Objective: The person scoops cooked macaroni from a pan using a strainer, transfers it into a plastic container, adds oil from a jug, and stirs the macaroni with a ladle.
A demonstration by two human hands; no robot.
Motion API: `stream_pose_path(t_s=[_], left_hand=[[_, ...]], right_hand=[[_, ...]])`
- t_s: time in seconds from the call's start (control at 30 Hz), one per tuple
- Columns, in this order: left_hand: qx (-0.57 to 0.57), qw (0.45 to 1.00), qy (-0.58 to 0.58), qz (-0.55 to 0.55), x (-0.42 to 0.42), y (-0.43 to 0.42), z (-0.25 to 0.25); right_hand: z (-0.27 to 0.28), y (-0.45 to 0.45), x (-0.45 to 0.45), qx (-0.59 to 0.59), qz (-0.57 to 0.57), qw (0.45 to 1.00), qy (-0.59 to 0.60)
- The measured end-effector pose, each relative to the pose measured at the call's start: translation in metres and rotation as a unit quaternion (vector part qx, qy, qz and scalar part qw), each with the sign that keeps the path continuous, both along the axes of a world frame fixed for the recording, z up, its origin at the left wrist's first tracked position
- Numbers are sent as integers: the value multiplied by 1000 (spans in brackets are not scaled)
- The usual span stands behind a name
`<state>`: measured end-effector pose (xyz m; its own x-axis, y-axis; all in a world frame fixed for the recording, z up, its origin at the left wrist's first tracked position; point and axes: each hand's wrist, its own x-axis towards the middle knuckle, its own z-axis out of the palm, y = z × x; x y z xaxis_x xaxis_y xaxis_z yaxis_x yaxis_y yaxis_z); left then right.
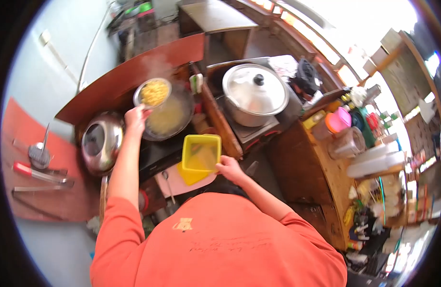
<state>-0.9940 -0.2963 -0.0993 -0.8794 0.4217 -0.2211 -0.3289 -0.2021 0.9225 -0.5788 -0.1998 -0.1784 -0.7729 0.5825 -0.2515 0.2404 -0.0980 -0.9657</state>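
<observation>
My left hand (136, 117) is closed on the handle of a round strainer (136, 94) filled with yellow food pieces (154, 92). The strainer is above the upper left part of a dark wok (181, 107), where more yellow pieces lie in cloudy liquid and steam rises. My right hand (229, 169) grips the right side of a yellow square container (201, 137), tilted toward me; its inside looks empty. Under it lie a yellow flat piece (192, 177) and a pink board (180, 188).
A large lidded pot (251, 112) stands on a stove to the right. A shiny domed lid (103, 143) is left of the wok. Ladle and tongs (43, 176) hang at the left. Jars (345, 143) crowd the wooden counter (326, 172) at right.
</observation>
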Motion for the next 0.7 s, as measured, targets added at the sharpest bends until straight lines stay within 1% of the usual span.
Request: stream_pose_path(t_s=[0.07, 0.13, 0.17, 0.2, 0.27, 0.33, 0.4, 0.47, 0.5, 0.53, 0.57, 0.6, 0.63, 0.67, 0.7], left_hand=[[20, 999, 12, -22, -6, -3, 9], [16, 997, 61, -37, 0, -6, 21], [14, 998, 59, -36, 4, -8, 24], [19, 998, 42, -38, 11, -12, 20], [-9, 998, -22, -56, 5, -20, -12], [-48, 990, -121, -47, 9, -22, -19], [-57, 990, -120, -54, 8, -22, -18], [-49, 994, -81, -55, 0, -22, -10], [1, 997, -44, -68, -6, -21, 0], [44, 996, -3, -76, 0, -22, 23], [57, 996, 18, -68, 8, -20, 52], [69, 995, 40, -60, 14, -19, 76], [68, 995, 43, -58, 15, -20, 87], [61, 994, 71, -53, 17, -21, 95], [53, 993, 98, -49, 19, -22, 99]], right_hand=[[2, -1, 0, 0, 7, 1000, -16], [3, -4, 0, -18, 3, 1000, -12], [3, -4, 1, -26, 2, 1000, -9], [3, -5, 1, -34, 5, 999, -7], [-1, -7, 3, -39, 5, 999, -8], [-1, -6, 3, -42, 9, 999, -9], [4, -4, 6, -50, 5, 999, -14], [13, -2, 6, -47, -1, 999, -5], [18, 0, 5, -46, -7, 999, 3], [20, 3, 4, -45, -4, 999, 4], [20, 7, 2, -49, -5, 999, 10], [22, 10, -2, -55, -7, 998, 17], [28, 13, -5, -41, -9, 999, 16], [34, 14, -11, -43, -19, 999, 22], [38, 17, -16, -19, -18, 999, 29]])
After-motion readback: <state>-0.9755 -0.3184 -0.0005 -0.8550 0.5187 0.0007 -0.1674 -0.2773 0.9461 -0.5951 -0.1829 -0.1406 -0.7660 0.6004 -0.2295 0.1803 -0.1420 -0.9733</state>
